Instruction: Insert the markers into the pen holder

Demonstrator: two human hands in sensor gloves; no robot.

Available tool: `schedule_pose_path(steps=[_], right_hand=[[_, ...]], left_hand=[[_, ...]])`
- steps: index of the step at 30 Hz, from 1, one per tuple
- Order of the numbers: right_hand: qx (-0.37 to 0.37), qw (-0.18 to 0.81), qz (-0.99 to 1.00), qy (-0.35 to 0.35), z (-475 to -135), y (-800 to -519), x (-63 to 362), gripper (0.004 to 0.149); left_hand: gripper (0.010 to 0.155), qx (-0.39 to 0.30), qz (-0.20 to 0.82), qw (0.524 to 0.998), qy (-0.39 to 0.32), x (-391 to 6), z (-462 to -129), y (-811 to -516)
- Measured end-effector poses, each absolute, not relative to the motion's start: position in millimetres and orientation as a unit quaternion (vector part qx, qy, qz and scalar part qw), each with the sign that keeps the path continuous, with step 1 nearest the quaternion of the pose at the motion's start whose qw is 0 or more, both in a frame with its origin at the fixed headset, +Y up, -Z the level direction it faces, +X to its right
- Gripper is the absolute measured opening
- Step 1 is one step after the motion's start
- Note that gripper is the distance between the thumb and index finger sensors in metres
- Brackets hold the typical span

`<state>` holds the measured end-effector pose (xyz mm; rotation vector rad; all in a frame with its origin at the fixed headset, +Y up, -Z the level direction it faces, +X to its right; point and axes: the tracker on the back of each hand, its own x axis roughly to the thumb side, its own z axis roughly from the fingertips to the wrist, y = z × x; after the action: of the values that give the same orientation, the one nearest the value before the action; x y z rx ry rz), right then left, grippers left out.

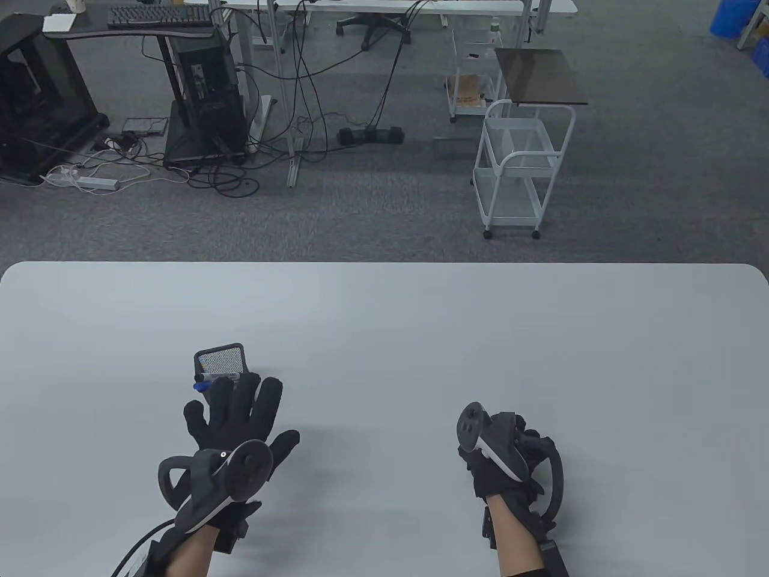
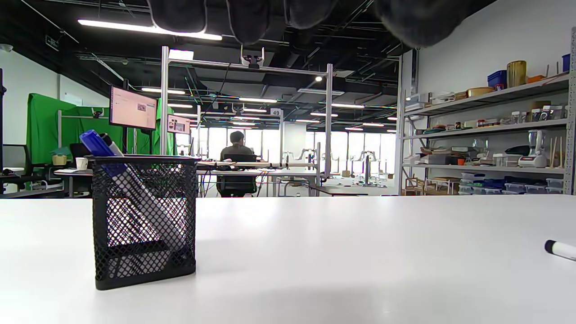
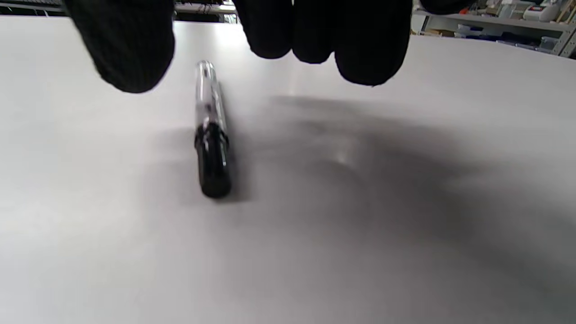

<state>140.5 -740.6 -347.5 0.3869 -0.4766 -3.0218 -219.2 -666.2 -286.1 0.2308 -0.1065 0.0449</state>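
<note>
A blue-capped marker [image 2: 135,193] leans inside the square black mesh pen holder [image 2: 145,220]. A black-capped marker [image 3: 210,135] lies on the smooth white table [image 1: 384,336]. The left hand [image 1: 237,415] is spread, holding nothing; the right hand [image 1: 504,457] hovers over it, fingers apart, empty.

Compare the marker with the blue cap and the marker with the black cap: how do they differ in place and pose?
Place: the blue-capped marker sits inside the mesh pen holder; the black-capped marker is out on the table.
Pose: the blue-capped marker leans at a slant, cap above the rim; the black-capped marker lies flat.
Hands: the right hand hovers over the black-capped marker; no hand grips either.
Both have pale barrels.
</note>
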Motion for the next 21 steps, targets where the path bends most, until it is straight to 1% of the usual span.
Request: schedule_pose_path(steps=[6, 8, 9, 21], right_hand=[[0.157, 0.023, -0.968, -0.195, -349, -756, 138, 0.078], [0.169, 0.022, -0.968, -0.185, -349, -755, 137, 0.073], [0.169, 0.014, -0.966, -0.195, -350, -755, 137, 0.071], [0.187, 0.006, -0.966, -0.178, -349, -756, 131, 0.058]], left_hand=[[0.08, 0.11, 0.027, 0.992, -0.054, -220, -287, -667], [0.08, 0.11, 0.028, 0.992, -0.053, -220, -287, -667], [0.08, 0.108, 0.028, 0.992, -0.054, -220, -287, -667], [0.08, 0.097, 0.023, 0.993, -0.056, -218, -288, -668]])
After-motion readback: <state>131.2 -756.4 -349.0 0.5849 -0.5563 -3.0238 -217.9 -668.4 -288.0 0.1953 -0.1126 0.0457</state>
